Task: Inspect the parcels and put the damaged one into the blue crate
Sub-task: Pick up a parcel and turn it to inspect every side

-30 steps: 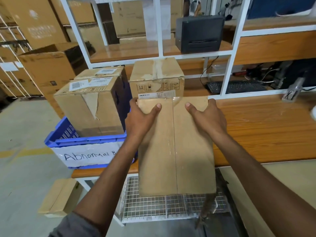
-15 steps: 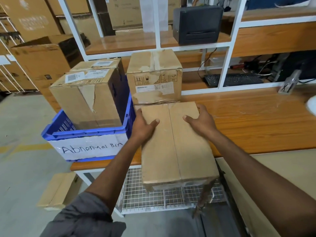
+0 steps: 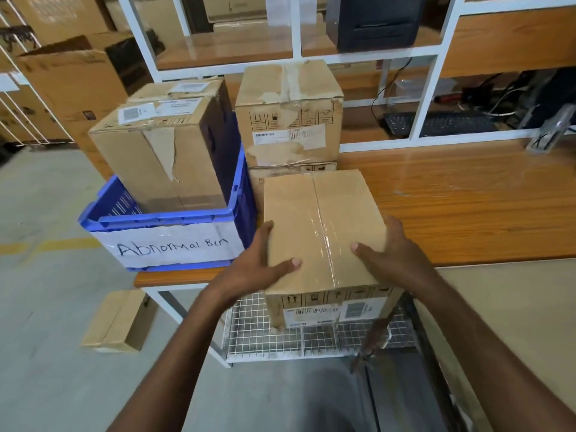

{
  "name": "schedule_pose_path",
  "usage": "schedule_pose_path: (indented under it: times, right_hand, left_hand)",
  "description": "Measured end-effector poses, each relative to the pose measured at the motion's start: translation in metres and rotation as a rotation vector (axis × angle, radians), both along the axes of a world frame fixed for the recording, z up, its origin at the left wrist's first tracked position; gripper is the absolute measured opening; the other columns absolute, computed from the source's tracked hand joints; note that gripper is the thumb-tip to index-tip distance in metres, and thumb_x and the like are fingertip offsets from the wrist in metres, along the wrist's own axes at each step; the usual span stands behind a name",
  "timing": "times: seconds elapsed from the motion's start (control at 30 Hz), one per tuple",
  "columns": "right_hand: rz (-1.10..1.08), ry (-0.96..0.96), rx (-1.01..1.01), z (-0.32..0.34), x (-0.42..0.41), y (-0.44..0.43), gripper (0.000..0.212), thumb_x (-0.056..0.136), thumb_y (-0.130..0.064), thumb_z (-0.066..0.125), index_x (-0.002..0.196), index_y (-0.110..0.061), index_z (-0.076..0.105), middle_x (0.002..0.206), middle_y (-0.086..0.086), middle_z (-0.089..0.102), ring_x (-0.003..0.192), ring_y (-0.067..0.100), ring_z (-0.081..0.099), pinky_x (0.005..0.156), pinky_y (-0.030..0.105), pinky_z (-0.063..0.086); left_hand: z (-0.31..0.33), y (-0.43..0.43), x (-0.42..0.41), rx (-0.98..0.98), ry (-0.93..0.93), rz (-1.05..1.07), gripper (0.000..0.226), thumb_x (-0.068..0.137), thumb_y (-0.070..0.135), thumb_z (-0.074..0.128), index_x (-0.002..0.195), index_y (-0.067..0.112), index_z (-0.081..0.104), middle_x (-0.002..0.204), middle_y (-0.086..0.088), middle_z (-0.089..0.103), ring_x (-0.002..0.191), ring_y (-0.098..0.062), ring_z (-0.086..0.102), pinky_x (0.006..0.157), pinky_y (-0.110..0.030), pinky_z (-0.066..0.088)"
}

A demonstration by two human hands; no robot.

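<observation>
Cardboard parcel (image 3: 314, 226) gripped at both sides: left hand (image 3: 252, 269), right hand (image 3: 394, 255); blue crate (image 3: 156, 218) holds two boxes (image 3: 162, 160).

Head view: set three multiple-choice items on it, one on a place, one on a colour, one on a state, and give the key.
1. The crate marked "Abnormal Bin" stands: A on the floor; B on the wooden table, at its left end; C on the top shelf.
2. That crate is: A blue; B red; C green.
3. The parcel gripped by the left hand and the right hand is: A taped shut; B open-flapped; C crushed flat.
Key: 1 B, it sits on the tabletop beside the parcel; 2 A, its walls and rim are blue; 3 A, clear tape runs along the closed top seam.
</observation>
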State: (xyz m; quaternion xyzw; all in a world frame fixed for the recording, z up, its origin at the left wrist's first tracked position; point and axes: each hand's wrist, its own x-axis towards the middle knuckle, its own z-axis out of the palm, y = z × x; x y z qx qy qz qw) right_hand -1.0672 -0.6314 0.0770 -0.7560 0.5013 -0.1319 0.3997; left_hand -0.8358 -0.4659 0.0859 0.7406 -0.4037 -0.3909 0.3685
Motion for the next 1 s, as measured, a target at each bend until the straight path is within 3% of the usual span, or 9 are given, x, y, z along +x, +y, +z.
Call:
schedule_pose_path:
  times: [0.1, 0.2, 0.33, 0.4, 0.57, 0.73, 0.83, 1.0]
  right_hand:
    - [-0.077, -0.015, -0.097, -0.009, -0.006, 0.023, 0.089, 0.090, -0.063, 0.069, 0.157, -0.031, 0.020, 0.135, -0.001, 0.061, 0.117, 0.028, 0.062, 0.092, 0.041, 0.053]
    - [-0.111, -0.061, -0.167, 0.005, -0.010, 0.026, 0.079, 0.087, -0.064, 0.071, 0.150, -0.036, 0.033, 0.133, -0.001, 0.064, 0.111, 0.027, 0.065, 0.090, 0.044, 0.056]
    - [-0.075, -0.292, -0.138, 0.042, -0.024, 0.017, 0.081, 0.069, -0.083, 0.071, 0.137, -0.041, 0.054, 0.137, -0.014, 0.059, 0.123, 0.020, 0.061, 0.100, 0.055, 0.053]
    - [-0.063, -0.419, -0.105, 0.060, -0.030, 0.014, 0.081, 0.066, -0.082, 0.075, 0.133, -0.040, 0.059, 0.132, -0.019, 0.060, 0.127, 0.016, 0.058, 0.105, 0.053, 0.050]
    - [-0.100, -0.403, -0.253, 0.077, -0.024, 0.014, 0.070, 0.079, -0.064, 0.076, 0.138, -0.035, 0.052, 0.131, -0.023, 0.051, 0.127, 0.010, 0.046, 0.100, 0.033, 0.038]
    - [-0.172, -0.343, -0.288, 0.076, -0.008, 0.017, 0.061, 0.085, -0.064, 0.072, 0.132, -0.035, 0.046, 0.110, -0.007, 0.056, 0.102, 0.018, 0.054, 0.086, 0.036, 0.041]
    - [-0.183, -0.325, -0.338, 0.082, 0.001, 0.014, 0.056, 0.087, -0.058, 0.075, 0.128, -0.031, 0.049, 0.102, -0.008, 0.055, 0.092, 0.016, 0.050, 0.084, 0.034, 0.039]
    - [-0.232, -0.394, -0.325, 0.093, 0.011, 0.009, 0.077, 0.082, -0.060, 0.080, 0.137, -0.025, 0.039, 0.115, -0.006, 0.057, 0.106, 0.020, 0.057, 0.091, 0.037, 0.047]
  left_hand:
    - [-0.008, 0.019, -0.018, -0.044, -0.062, -0.053, 0.117, 0.076, 0.056, 0.086, 0.163, 0.039, 0.010, 0.151, 0.015, 0.036, 0.135, -0.011, 0.048, 0.104, -0.026, 0.048]
    - [0.004, 0.024, -0.022, -0.125, -0.077, -0.024, 0.114, 0.067, 0.056, 0.090, 0.159, 0.048, 0.023, 0.151, 0.018, 0.036, 0.137, -0.011, 0.045, 0.109, -0.031, 0.048]
    - [0.038, 0.021, -0.016, -0.269, -0.120, -0.003, 0.105, 0.061, 0.058, 0.095, 0.149, 0.060, 0.036, 0.141, 0.023, 0.052, 0.125, -0.007, 0.060, 0.104, -0.040, 0.056]
    - [0.052, 0.015, -0.016, -0.349, -0.163, 0.081, 0.098, 0.057, 0.069, 0.092, 0.142, 0.063, 0.043, 0.135, 0.019, 0.064, 0.119, -0.009, 0.067, 0.100, -0.045, 0.058]
    - [0.073, -0.004, -0.038, -0.364, -0.358, 0.303, 0.081, 0.063, 0.088, 0.074, 0.132, 0.056, 0.046, 0.117, 0.024, 0.069, 0.112, -0.008, 0.066, 0.096, -0.044, 0.055]
    - [0.077, -0.020, -0.043, -0.334, -0.474, 0.410, 0.069, 0.071, 0.087, 0.068, 0.121, 0.044, 0.047, 0.097, 0.026, 0.063, 0.097, -0.013, 0.065, 0.080, -0.038, 0.051]
    - [0.073, -0.024, -0.041, -0.339, -0.494, 0.455, 0.067, 0.073, 0.087, 0.066, 0.118, 0.042, 0.048, 0.095, 0.022, 0.067, 0.095, -0.012, 0.066, 0.079, -0.038, 0.052]
    - [0.086, -0.036, -0.040, -0.349, -0.477, 0.522, 0.078, 0.073, 0.084, 0.069, 0.128, 0.036, 0.043, 0.101, 0.018, 0.065, 0.098, -0.018, 0.065, 0.079, -0.039, 0.051]
